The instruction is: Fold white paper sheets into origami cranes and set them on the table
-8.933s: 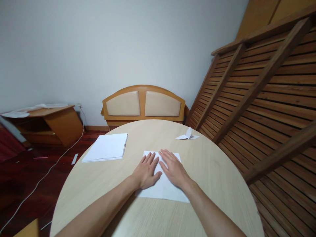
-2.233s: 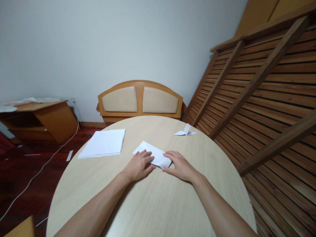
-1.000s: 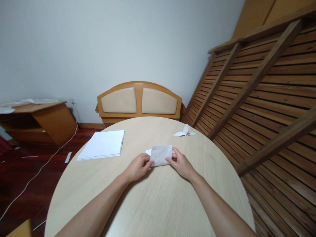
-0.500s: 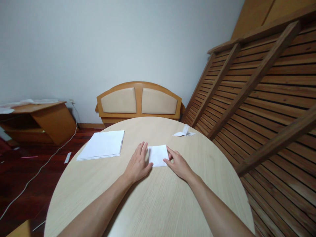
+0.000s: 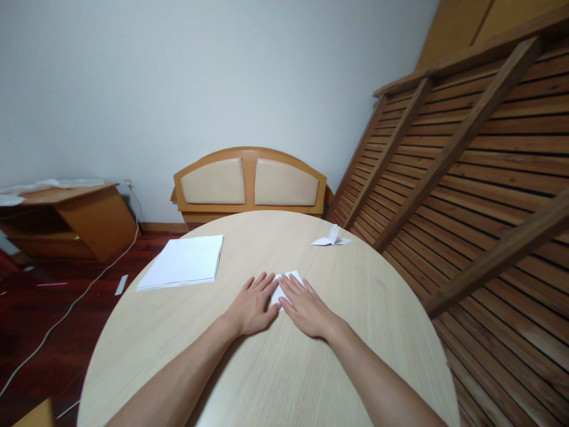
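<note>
A small folded sheet of white paper [image 5: 278, 294] lies flat on the round table [image 5: 275, 379], partly covered by both hands. My left hand [image 5: 254, 303] rests at its left edge, palm down, with the fingers stretched out. Across the right part of the paper lies my right hand [image 5: 307, 303], flat with its fingers extended over it. The thumbs almost meet at the paper's near side. How the covered part is folded cannot be made out.
A stack of white paper [image 5: 182, 261] sits on the table's left side. Toward the back right stands a folded white paper figure [image 5: 332, 237]. Behind the table is a padded headboard [image 5: 249, 178], and a slatted wooden frame [image 5: 480, 178] leans at the right.
My right hand has moved left from the paper's right edge and now lies flat over it. The paper has turned a little and sits slightly nearer to me.
</note>
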### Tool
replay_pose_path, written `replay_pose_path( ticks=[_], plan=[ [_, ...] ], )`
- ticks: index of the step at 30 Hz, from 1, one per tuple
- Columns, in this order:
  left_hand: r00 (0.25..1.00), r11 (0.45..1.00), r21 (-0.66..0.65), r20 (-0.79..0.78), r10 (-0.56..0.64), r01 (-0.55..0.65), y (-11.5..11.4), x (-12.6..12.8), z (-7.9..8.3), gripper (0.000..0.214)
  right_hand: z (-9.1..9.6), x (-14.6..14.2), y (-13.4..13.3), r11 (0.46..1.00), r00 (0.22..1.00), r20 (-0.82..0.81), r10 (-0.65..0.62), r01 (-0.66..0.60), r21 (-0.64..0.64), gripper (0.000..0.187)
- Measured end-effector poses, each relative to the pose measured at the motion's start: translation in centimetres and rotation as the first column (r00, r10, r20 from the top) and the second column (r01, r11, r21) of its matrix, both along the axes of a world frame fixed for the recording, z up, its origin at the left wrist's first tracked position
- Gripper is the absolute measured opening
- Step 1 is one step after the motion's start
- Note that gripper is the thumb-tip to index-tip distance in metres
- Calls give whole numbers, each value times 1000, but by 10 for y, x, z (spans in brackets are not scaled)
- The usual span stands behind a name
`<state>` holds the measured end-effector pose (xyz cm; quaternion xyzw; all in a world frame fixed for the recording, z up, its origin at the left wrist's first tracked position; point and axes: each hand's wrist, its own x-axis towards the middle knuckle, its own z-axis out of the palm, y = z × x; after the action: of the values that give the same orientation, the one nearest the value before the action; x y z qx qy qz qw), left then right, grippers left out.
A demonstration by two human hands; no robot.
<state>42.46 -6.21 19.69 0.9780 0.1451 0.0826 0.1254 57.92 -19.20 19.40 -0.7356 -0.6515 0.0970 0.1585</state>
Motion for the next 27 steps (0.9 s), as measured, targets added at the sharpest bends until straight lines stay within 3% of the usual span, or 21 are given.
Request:
replay_pose_path(
  ticks=[3, 6, 8, 10, 14, 21, 24, 27],
  plan=[
    [999, 999, 20, -7, 36, -36, 0, -1, -4, 65, -4, 10, -1, 985, 986, 41, -163, 165, -50, 61],
    [998, 998, 33, -7, 57, -57, 1, 0, -8, 60, -2, 20, -2, 954, 951, 85, -298, 299, 4, 59],
    [998, 997, 33, -7, 65, -65, 1, 1, -10, 57, 1, 22, -4, 955, 952, 97, -291, 284, 84, 57],
    [997, 997, 31, -6, 74, -74, 1, 2, -10, 56, 5, 18, -5, 975, 979, 72, -193, 183, 124, 57],
    [995, 995, 31, -13, 96, -96, -1, 2, -9, 58, 7, 4, -5, 999, 1000, -11, 29, -29, 36, 60],
    [990, 990, 41, -4, 138, -138, -2, 2, -11, 60, -3, 23, -10, 980, 983, 28, -179, 181, -81, 63],
    [990, 989, 43, 4, 141, -141, -2, 2, -11, 60, -1, 33, -13, 971, 968, 77, -238, 240, -16, 57],
    [989, 987, 46, 2, 151, -151, -3, 2, -10, 61, 3, 29, -13, 983, 981, 75, -178, 173, 65, 54]
  ],
)
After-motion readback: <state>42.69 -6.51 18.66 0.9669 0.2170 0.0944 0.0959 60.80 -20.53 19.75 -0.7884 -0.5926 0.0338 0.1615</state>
